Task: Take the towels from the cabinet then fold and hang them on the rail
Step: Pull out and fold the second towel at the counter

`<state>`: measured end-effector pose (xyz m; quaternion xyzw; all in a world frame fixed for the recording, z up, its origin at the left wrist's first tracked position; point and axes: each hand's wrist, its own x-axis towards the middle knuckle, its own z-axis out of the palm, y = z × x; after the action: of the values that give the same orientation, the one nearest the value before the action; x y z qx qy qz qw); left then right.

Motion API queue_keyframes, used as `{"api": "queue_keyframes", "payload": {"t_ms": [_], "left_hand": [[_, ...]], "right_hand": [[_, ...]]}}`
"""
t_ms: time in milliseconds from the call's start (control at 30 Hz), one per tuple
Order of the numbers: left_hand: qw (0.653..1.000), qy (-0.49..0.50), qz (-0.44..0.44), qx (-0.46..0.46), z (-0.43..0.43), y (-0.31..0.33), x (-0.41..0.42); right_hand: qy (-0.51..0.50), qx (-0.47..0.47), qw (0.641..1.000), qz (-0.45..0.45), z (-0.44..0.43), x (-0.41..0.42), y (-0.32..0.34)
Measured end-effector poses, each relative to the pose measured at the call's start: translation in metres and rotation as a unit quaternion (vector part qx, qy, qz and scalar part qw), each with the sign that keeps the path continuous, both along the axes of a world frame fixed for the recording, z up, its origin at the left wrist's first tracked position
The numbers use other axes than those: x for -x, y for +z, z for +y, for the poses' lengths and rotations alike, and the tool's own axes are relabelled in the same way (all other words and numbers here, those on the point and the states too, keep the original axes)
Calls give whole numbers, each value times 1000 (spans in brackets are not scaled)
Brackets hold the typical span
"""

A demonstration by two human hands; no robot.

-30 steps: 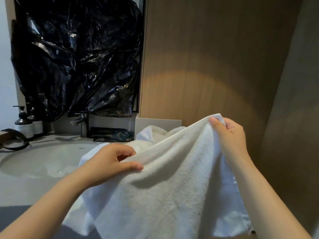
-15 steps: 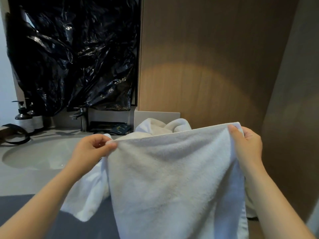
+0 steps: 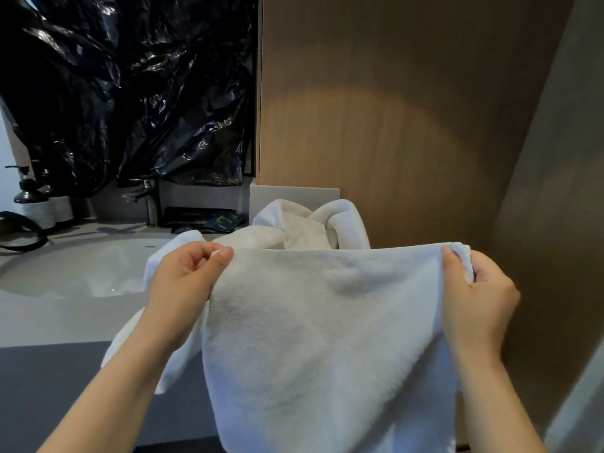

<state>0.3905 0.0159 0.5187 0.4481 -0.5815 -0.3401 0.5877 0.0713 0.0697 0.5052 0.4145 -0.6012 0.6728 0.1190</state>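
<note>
A white towel hangs spread in front of me, its top edge stretched level between my hands. My left hand pinches the top left corner between thumb and fingers. My right hand grips the top right corner, where the cloth is bunched under the thumb. Behind the stretched edge, another crumpled white towel lies heaped on the counter against the wood panel. More white cloth hangs over the counter's front edge to the left of the spread towel. No rail or cabinet opening is in view.
A grey counter with a sunken white basin lies to the left, a tap behind it. Black plastic sheeting covers the wall above. Dark pump bottles stand at far left. A wood panel rises straight ahead.
My hands have moved apart and pulled the towel's top edge from a slack, sloping drape into a taut level line. The left hand has shifted from the cloth's middle to its corner.
</note>
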Motion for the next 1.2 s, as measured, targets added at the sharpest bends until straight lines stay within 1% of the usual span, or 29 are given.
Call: {"api": "queue_keyframes", "payload": {"t_ms": [100,200,267,333,400,467,533,600,700,767,867,1000,1100,1200], "left_hand": [[995,49,-16,82,11,-2,6],[988,67,-3,138,22,-3,17],[989,64,13,134,29,-7,30],[991,47,46,113,35,-13,43],[992,21,80,95,40,-15,52],[992,-6,94,87,43,-14,56],[990,-39,111,75,45,-12,59],[988,-72,123,65,47,-8,63],[987,-95,118,59,47,-3,71],[987,-99,117,58,48,-1,73],[985,-98,132,51,49,0,68],[990,-55,117,60,46,3,62],[991,-49,104,71,46,5,62],[991,-60,92,73,47,5,58]], "right_hand": [[-19,45,999,11,7,-9,-6],[-17,32,999,20,14,-18,-12],[10,4,999,33,18,-32,-13],[46,-5,998,32,21,-49,-14],[90,-4,996,11,23,-64,-12],[103,-6,995,-7,24,-74,-8],[145,-7,989,-42,25,-83,-3],[223,-15,971,-85,24,-95,0],[350,-38,921,-168,24,-112,4],[398,-47,897,-185,25,-118,7],[438,-49,877,-193,27,-120,11],[463,-36,860,-211,27,-124,12],[487,-36,853,-187,24,-131,12],[505,-58,847,-156,21,-131,12]]}}
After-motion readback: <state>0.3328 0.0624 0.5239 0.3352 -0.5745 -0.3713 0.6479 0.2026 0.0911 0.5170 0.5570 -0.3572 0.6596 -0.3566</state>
